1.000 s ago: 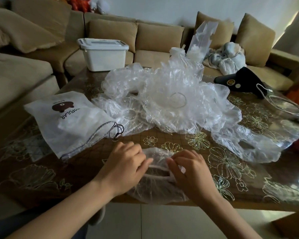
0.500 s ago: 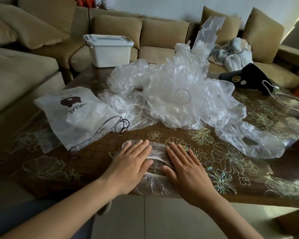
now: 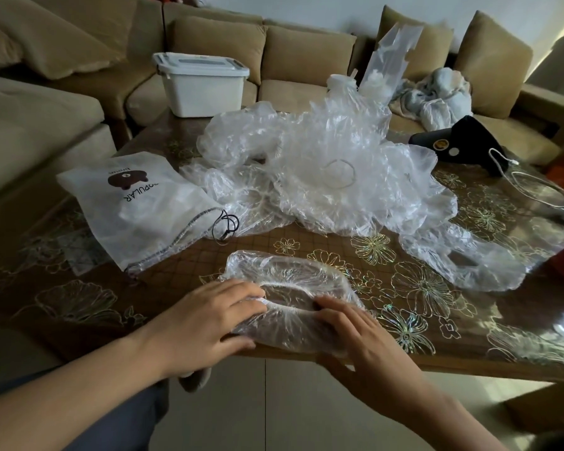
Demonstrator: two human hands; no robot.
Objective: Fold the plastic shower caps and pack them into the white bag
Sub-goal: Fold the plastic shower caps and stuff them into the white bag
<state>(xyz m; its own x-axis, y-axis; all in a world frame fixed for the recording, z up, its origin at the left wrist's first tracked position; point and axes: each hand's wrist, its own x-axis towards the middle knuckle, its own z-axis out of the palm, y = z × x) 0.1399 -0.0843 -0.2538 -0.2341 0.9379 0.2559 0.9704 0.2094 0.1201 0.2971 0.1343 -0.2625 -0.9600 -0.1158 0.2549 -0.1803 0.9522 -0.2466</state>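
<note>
Two hands lie flat on one clear shower cap (image 3: 290, 281) at the near edge of the table (image 3: 437, 323). The left hand (image 3: 205, 323) presses the cap's left part with straight fingers that point right, and nothing is gripped. The right hand (image 3: 358, 340) rests on the cap's right part at the very edge of the table, with its fingers extended and not curled round the plastic.

Half a second ago the two hands lay close together, side by side over the middle of the cap, fingers pointing toward the far edge. Now they sit farther apart and nearer the near edge, so the gathered rim and the flattened middle of the cap show between them. A second ago the fingers were curled and pinching the plastic; that pinch has gone.

The white bag (image 3: 144, 216) lies flat near the left edge, just beyond the left hand, with its dark drawstring cord (image 3: 227, 226) coiled at its mouth. It has not shifted on the table. A large pile of unfolded caps (image 3: 323, 167) fills the middle, and one loose cap (image 3: 463, 258) lies toward the right edge. A lidded white bin (image 3: 202, 83) stands at the far left corner, and a black object (image 3: 463, 141) sits toward the far right corner.
</note>
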